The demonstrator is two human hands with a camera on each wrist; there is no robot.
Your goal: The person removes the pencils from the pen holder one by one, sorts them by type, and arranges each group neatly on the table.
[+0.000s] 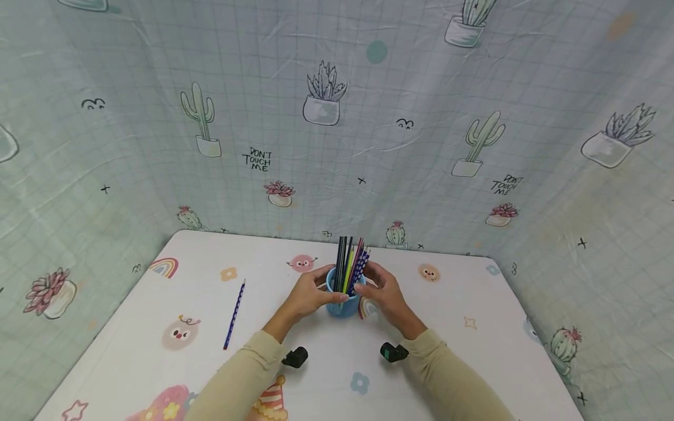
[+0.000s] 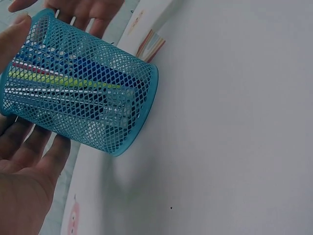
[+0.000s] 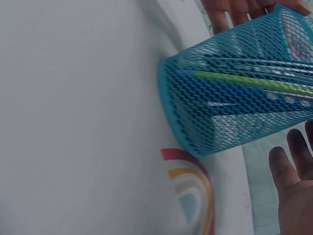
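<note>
A blue mesh pencil cup point(image 1: 342, 308) stands upright near the middle of the table, holding several dark pencils, a yellow-green one, a red one and blue patterned pencils point(image 1: 358, 272). My left hand point(image 1: 310, 292) grips the cup from the left, its thumb across the front near the rim and fingers against the mesh side. On the other side my right hand point(image 1: 387, 292) has its thumb by the rim and pencils. In the right wrist view its fingers point(image 3: 283, 169) are spread just off the mesh point(image 3: 234, 107). The thumb is out of that view.
One blue patterned pencil point(image 1: 234, 316) lies on the white printed table point(image 1: 337, 362), left of the cup. Black devices point(image 1: 296, 357) show by both wrists. Cactus-printed cloth point(image 1: 363, 152) hangs behind the table and along both sides.
</note>
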